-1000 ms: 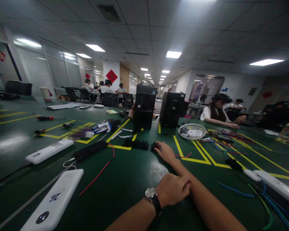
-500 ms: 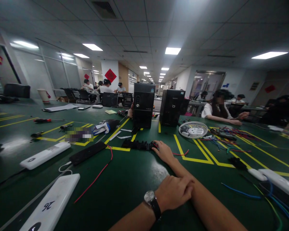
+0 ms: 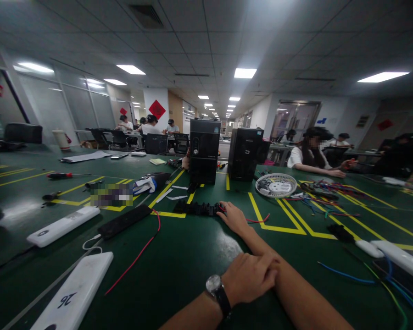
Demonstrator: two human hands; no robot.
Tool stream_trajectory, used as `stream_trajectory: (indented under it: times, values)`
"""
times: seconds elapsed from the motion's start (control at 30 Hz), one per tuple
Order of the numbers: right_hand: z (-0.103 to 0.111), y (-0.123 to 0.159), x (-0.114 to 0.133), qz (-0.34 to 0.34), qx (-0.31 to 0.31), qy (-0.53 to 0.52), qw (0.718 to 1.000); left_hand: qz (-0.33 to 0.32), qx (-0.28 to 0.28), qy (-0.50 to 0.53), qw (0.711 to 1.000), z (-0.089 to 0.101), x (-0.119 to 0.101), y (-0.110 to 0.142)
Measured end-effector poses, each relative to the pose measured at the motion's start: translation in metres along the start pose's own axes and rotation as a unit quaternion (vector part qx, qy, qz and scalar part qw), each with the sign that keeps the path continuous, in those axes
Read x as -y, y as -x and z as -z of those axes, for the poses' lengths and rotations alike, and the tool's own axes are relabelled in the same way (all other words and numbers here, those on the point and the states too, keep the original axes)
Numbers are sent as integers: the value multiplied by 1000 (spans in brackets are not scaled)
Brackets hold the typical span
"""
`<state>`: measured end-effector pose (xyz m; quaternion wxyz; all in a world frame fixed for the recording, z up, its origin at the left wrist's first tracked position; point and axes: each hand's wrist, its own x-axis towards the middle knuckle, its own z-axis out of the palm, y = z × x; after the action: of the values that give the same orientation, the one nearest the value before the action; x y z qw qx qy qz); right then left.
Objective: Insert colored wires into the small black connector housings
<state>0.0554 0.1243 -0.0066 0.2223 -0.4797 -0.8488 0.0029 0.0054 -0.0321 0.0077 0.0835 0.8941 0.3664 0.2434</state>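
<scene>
My right hand [image 3: 233, 217] reaches out over the green table, its fingers closed on a small black block [image 3: 221, 207] with red wire at it. That block sits at the right end of a row of black blocks [image 3: 199, 208]; their exact kind is too dark to make out. A red wire [image 3: 259, 221] runs out to the right of the hand. Nearer to me, my left hand [image 3: 251, 277], with a watch on the wrist, lies against my right forearm. Its fingers are curled, and nothing shows in them.
Two black computer towers [image 3: 205, 151] stand behind the row. A white round grille [image 3: 276, 185] holds small parts, beside tangled wires [image 3: 330, 190]. White power banks [image 3: 72, 293], a screwdriver [image 3: 64, 175] and a loose red wire [image 3: 141, 256] lie leftward. A person [image 3: 311, 153] sits at right; another's hand enters far left.
The black block in my right hand has moved left and closed the gap to the row. My left hand stays at my forearm. Another person's hand has appeared at the left edge.
</scene>
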Motion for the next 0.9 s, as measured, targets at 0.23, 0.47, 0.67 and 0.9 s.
stream_trajectory:
  times: [0.23,0.47,0.67,0.9]
  values:
    - [4,2,6,-49,-24,28,998,-1,-4,-2,1000,3,2,2]
    - [69,4,4,-85,-92,70,990,-23,-33,-42,998,0,10,1]
    - [160,8,29,-20,-29,-171,985,-89,-28,-83,992,-8,1,3]
    - [153,-35,145,13,324,-616,718,-188,57,-58,979,-37,-35,-6]
